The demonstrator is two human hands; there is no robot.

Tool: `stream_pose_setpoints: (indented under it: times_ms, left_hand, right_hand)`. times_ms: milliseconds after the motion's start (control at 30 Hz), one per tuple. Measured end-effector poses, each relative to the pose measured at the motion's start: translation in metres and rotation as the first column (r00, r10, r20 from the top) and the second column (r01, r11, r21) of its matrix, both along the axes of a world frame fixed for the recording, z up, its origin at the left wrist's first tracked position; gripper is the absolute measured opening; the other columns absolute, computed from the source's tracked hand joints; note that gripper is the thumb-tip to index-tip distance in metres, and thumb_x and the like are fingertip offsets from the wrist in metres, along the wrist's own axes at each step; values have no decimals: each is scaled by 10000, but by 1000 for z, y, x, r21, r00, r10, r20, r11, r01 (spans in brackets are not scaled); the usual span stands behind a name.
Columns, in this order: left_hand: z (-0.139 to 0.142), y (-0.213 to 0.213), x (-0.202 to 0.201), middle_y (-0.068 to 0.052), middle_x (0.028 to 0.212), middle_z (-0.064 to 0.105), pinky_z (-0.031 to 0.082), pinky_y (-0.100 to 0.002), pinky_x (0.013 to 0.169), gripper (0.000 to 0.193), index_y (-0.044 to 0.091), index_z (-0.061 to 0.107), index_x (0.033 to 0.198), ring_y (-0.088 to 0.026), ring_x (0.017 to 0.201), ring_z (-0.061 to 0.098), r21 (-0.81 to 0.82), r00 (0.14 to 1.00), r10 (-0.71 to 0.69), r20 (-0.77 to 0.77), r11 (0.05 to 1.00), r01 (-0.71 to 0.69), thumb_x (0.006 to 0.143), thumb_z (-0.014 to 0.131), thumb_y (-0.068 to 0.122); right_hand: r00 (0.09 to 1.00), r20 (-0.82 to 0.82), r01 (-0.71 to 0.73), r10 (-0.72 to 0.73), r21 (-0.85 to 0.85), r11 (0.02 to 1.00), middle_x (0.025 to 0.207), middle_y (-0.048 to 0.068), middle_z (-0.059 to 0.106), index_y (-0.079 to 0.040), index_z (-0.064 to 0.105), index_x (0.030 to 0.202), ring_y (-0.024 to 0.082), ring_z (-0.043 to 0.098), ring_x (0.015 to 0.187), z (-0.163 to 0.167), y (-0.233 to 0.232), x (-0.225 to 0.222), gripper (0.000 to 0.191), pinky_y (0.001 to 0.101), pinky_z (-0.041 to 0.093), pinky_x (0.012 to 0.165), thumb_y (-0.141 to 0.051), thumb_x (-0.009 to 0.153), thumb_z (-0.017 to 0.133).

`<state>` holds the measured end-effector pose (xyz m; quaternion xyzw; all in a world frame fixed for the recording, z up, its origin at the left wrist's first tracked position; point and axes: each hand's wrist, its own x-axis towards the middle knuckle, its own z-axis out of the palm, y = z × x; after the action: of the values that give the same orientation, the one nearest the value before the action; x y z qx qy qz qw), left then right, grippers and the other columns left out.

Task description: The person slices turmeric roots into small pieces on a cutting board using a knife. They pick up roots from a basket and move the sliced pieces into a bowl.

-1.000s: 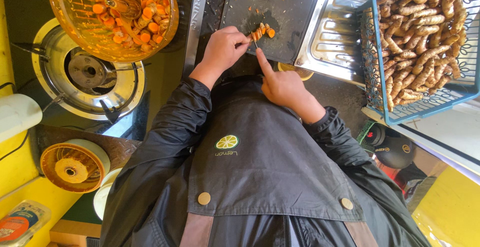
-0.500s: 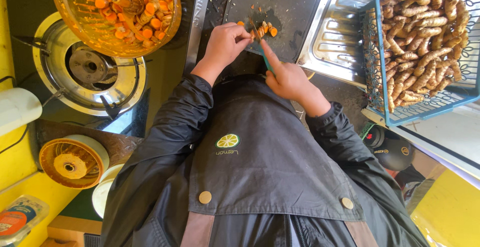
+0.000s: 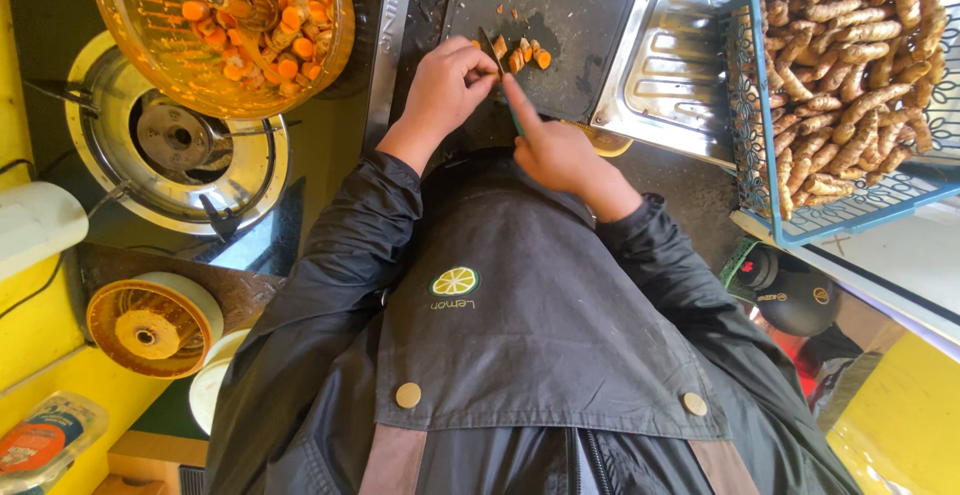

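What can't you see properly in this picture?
Head view only:
- Thin knife blade: mostly hidden between the left hand and right hand.
- Root piece being cut: covered by the left hand's fingers.
- Orange plastic bowl of orange slices: cut off by the top edge.
- Blue wire basket of whole roots: cut off by the right edge.

The cut pieces (image 3: 520, 55) lie on the cutting board (image 3: 580, 5), just beyond the left hand (image 3: 450, 85) and right hand (image 3: 555, 150). A bowl (image 3: 130, 45) sits left of the hands. A basket (image 3: 850, 205) of roots (image 3: 850, 65) sits on their right, with a tray (image 3: 680, 65) between.
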<state>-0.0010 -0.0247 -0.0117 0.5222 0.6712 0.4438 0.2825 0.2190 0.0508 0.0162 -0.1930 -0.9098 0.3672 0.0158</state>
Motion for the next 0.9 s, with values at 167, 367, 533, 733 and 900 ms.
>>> stream_pose_setpoints:
  times_ms: [167,367,533,733,900]
  left_hand:
    - [6,-3,-1,-88,1188,562,568,-343,809,458,105,627,1177,-237,926,667,32,981,46,-186,999,-41,802,890,120]
    - [16,5,-5,-99,1172,576,543,-391,855,587,98,604,1299,-302,1012,646,49,947,-10,-320,998,28,794,897,165]
    - [16,17,-3,-84,1045,591,541,-410,780,485,137,670,1226,-312,929,657,-28,905,-88,-416,996,84,779,857,155]
    - [7,27,-6,-91,1009,621,547,-430,712,302,156,684,1083,-339,834,676,-126,904,-64,-422,992,11,802,781,105]
    - [4,30,-6,-104,971,637,555,-430,723,278,164,678,1036,-348,842,680,-107,937,12,-348,993,-53,781,779,122]
  right_hand:
    - [975,50,151,-214,-859,489,633,19,464,-154,171,1705,134,451,501,35,20,19,819,305,459,510,-38,933,421]
    - [928,78,158,-365,-968,195,587,-22,369,-131,224,1688,103,364,459,50,25,28,799,291,442,463,-40,912,396]
    - [898,70,153,-434,-976,158,539,-2,349,-101,235,1678,116,346,423,46,32,40,781,305,441,448,-58,912,378]
    - [912,61,162,-405,-962,221,523,3,348,-128,237,1671,125,344,415,36,42,43,770,305,433,438,-50,917,370]
    - [915,77,174,-397,-961,214,530,-6,327,-140,255,1674,129,352,446,27,55,44,763,303,437,444,-42,922,343]
